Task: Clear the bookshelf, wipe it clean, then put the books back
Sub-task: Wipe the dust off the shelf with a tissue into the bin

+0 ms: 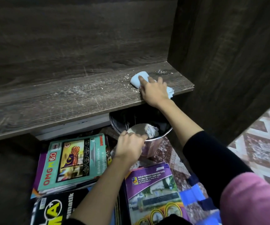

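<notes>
My right hand (153,90) flat on cloth (137,78), left hand (129,146) gripping bin (164,135) rim below the shelf (58,103). Risk — crumbs (75,90) miss bin, hit books (72,161).

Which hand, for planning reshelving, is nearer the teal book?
Left: left hand grips the bin beside the teal book; right hand presses a cloth on the shelf above.

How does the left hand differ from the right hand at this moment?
The right hand presses a pale cloth on the dusty shelf; the left hand grips the rim of a metal bin below it. The right hand's fingers lie spread; the left hand's curl. Both wrists are bare.
</notes>
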